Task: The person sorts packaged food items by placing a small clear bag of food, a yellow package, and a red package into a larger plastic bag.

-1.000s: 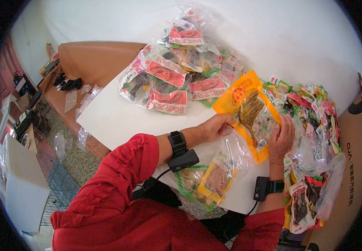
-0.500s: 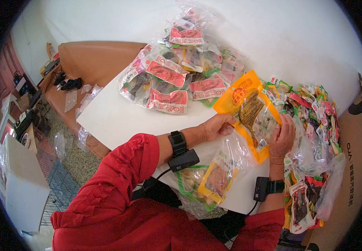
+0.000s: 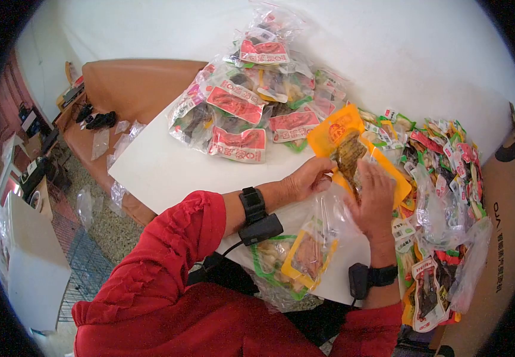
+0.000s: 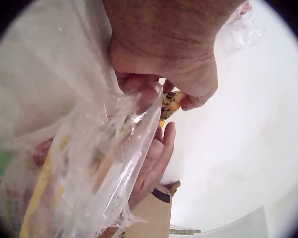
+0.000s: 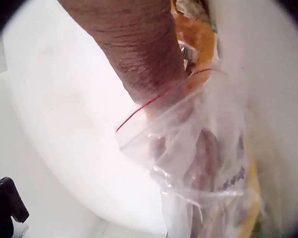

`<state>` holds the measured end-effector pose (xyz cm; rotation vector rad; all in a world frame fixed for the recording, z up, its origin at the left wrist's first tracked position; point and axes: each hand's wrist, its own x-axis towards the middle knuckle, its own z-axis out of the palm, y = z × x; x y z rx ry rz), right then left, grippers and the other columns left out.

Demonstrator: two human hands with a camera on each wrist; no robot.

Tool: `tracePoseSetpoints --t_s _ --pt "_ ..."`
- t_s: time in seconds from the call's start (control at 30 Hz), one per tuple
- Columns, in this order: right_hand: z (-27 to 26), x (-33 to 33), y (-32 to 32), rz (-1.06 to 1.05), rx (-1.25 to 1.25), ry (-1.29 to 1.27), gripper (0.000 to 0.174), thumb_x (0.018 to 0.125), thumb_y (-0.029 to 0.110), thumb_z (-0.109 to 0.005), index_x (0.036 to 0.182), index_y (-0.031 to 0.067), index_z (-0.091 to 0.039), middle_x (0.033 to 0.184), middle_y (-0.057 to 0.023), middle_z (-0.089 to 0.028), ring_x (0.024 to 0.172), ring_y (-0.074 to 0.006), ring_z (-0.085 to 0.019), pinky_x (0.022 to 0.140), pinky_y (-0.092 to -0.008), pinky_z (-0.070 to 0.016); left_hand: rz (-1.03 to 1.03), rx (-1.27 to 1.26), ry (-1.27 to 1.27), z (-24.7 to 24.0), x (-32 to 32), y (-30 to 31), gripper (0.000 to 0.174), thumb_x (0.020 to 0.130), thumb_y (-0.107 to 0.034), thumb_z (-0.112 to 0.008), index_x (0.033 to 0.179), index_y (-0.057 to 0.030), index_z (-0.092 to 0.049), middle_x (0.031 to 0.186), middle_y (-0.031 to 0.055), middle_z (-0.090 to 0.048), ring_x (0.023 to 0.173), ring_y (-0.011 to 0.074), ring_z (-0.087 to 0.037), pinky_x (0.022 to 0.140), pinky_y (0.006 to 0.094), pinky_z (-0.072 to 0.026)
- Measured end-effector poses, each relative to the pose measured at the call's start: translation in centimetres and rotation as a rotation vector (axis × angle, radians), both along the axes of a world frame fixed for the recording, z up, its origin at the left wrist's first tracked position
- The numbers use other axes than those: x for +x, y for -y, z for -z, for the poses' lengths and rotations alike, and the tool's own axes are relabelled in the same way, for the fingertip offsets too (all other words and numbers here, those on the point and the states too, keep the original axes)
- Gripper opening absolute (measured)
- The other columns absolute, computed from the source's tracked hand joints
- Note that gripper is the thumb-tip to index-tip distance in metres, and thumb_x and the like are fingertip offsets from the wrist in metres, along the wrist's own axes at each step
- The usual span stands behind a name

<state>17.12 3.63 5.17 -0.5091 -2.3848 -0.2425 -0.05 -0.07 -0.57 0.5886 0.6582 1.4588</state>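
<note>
Over the white table [image 3: 162,157], my right hand [image 3: 379,205] holds a yellow-bordered vacuum food pouch [image 3: 336,134], fingers across its front and thumb on the nearer side. The pouch bends lengthwise under that hand. My left hand [image 3: 308,179] pinches the mouth of a clear zip bag [image 3: 338,205] beside the pouch's lower left edge. In the left wrist view the bag's film [image 4: 134,144] hangs from those fingers. A smaller yellow-edged pack [image 3: 310,256] and a green-edged pack [image 3: 269,259] lie inside the bag. In the right wrist view, clear film covers part of the right hand [image 5: 188,148].
Filled clear bags with red labels [image 3: 236,107] are stacked at the back of the table. A heap of small food packs [image 3: 448,172] lies on the right, beside a cardboard box [image 3: 501,256]. A brown sofa [image 3: 132,89] stands at the left.
My right hand has moved left and inward across the yellow pouch, which was flat and is now bent. The left hand has stayed nearly in place at the bag's mouth.
</note>
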Motion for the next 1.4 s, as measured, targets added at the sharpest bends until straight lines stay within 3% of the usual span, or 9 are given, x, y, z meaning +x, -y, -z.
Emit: tracePoseSetpoints --t_s 0.17,0.33,0.5,0.67,0.8,0.87,0.97,1.13,1.4 --pt "0.8 -0.5 0.1 0.118 -0.011 0.051 0.058 0.071 0.012 -0.059 0.124 0.0064 -0.037 0.108 -0.0163 -0.05 0.101 -0.032 -0.047 0.085 -0.0408 -0.0352 0.073 0.168 -0.148 -0.8 0.2 0.9 0.039 0.081 -0.021 -0.052 0.116 -0.0112 -0.038 0.087 0.0016 -0.049 0.046 0.0055 -0.03 0.04 0.0185 -0.025" --pt "1.4 0.3 -1.4 0.142 -0.239 -0.119 0.056 0.073 0.006 -0.056 0.125 0.0038 -0.035 0.103 -0.0172 -0.053 0.092 -0.0311 -0.052 0.078 -0.0382 -0.0407 0.202 0.394 -0.378 -2.5 1.3 2.0 0.072 0.081 -0.029 -0.055 0.136 -0.0197 -0.011 0.118 0.0099 -0.043 0.054 0.0034 -0.031 0.048 0.0167 -0.0289" --pt "1.6 0.9 -1.6 0.123 -0.201 -0.197 0.049 0.075 0.004 -0.054 0.122 0.0014 -0.037 0.102 -0.0182 -0.052 0.086 -0.0294 -0.054 0.071 -0.0358 -0.0436 0.227 0.396 -0.322 -1.5 0.7 1.3 0.059 0.083 -0.028 -0.052 0.132 -0.0163 -0.023 0.116 0.0083 -0.046 0.05 0.0032 -0.029 0.044 0.016 -0.0267" --pt "1.4 0.3 -0.7 -0.152 -0.802 -0.604 0.033 0.078 0.004 -0.05 0.11 0.0028 -0.043 0.087 -0.007 -0.059 0.058 -0.0118 -0.053 0.052 -0.0248 -0.0435 -0.11 0.146 -0.259 -1.1 -0.6 0.4 0.043 0.084 -0.031 -0.051 0.12 -0.0127 -0.036 0.107 0.0046 -0.049 0.048 0.0034 -0.031 0.042 0.0164 -0.0243" --pt "2.2 0.8 -2.1 -0.366 -1.14 -0.734 0.033 0.079 0.008 -0.051 0.111 0.0034 -0.043 0.087 -0.0027 -0.058 0.059 -0.0058 -0.05 0.052 -0.021 -0.0422 -0.254 0.206 -0.341 -3.0 -1.2 1.2 0.046 0.084 -0.031 -0.052 0.122 -0.014 -0.033 0.103 0.0028 -0.048 0.049 0.0037 -0.032 0.042 0.0174 -0.0244" --pt "2.0 1.4 -2.6 -0.507 -1.353 -0.521 0.035 0.08 0.012 -0.051 0.112 0.0041 -0.043 0.095 -0.0032 -0.056 0.071 -0.0077 -0.052 0.06 -0.0224 -0.0439 -0.231 0.258 -0.334 -2.9 -1.7 1.1 0.043 0.084 -0.029 -0.053 0.12 -0.0148 -0.036 0.099 0.0005 -0.05 0.05 0.0033 -0.032 0.043 0.0175 -0.0243" --pt "2.9 0.7 -2.3 -0.508 -1.49 -0.683 0.036 0.08 0.016 -0.053 0.113 0.0038 -0.045 0.1 -0.0042 -0.055 0.081 -0.0101 -0.052 0.068 -0.0235 -0.0438 -0.007 0.324 -0.356 -1.9 -2.3 0.6 0.035 0.083 -0.025 -0.055 0.114 -0.0151 -0.043 0.093 -0.0019 -0.054 0.05 0.0023 -0.033 0.043 0.0167 -0.0247" --pt "3.3 1.3 -3.3 -0.327 -1.385 -0.694 0.034 0.083 0.022 -0.052 0.11 0.0021 -0.049 0.097 -0.0046 -0.057 0.086 -0.0125 -0.052 0.077 -0.0254 -0.0409 -0.047 0.203 -0.299 -1.6 -1.7 0.4 0.023 0.079 -0.02 -0.061 0.098 -0.0121 -0.052 0.072 -0.0044 -0.052 0.045 0.0018 -0.029 0.039 0.0164 -0.0223" --pt "3.1 1.2 -3.1 -0.305 -1.353 -0.596 0.032 0.087 0.025 -0.047 0.107 0.0008 -0.051 0.097 -0.004 -0.057 0.088 -0.0108 -0.05 0.081 -0.0254 -0.0379 0.112 0.166 -0.264 -0.8 -1.4 0.4 0.029 0.079 -0.024 -0.061 0.103 -0.012 -0.05 0.08 -0.005 -0.055 0.051 0.0015 -0.033 0.044 0.0155 -0.027"
